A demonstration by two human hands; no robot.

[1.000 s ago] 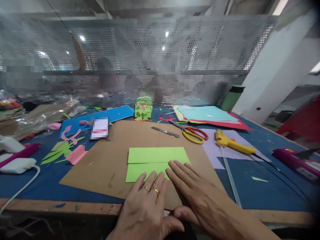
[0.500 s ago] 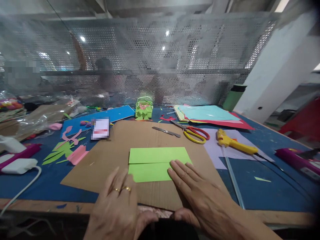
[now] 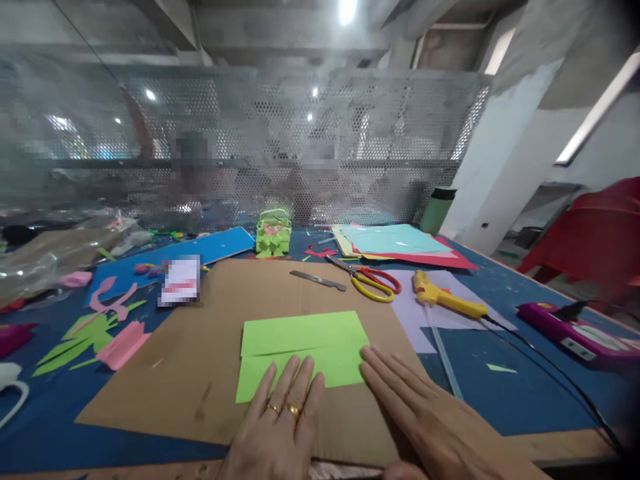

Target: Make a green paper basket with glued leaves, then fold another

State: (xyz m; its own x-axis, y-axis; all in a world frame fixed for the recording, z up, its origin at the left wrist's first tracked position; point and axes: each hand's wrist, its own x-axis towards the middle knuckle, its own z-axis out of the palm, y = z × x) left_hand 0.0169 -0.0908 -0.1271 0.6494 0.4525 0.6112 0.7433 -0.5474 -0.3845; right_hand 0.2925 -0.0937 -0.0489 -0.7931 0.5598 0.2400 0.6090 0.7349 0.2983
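A bright green sheet of paper (image 3: pixel 300 337), with a line running across its middle, lies on a brown cardboard sheet (image 3: pixel 190 373). My left hand (image 3: pixel 285 420), with rings on two fingers, rests flat over the paper's lower edge, fingers stretched out. At the paper's right end, my right hand (image 3: pixel 420 407) lies with straight fingers, its fingertips touching the edge. Beyond the paper, a metal blade (image 3: pixel 318 280) and scissors (image 3: pixel 373 283) with red and yellow handles lie on the cardboard. Neither hand grips anything.
To the right, a yellow glue gun (image 3: pixel 450 297) with a clear stick lies on lilac paper (image 3: pixel 407 313), near a purple power strip (image 3: pixel 575 330). Green and pink paper cut-outs (image 3: pixel 85 337) lie left. A small green paper basket (image 3: pixel 273 237) and stacked coloured sheets (image 3: pixel 395 239) stand behind.
My left hand has moved right and forward onto the green paper's lower edge. My right hand has slid from on top of the paper to its right end. The view has shifted.
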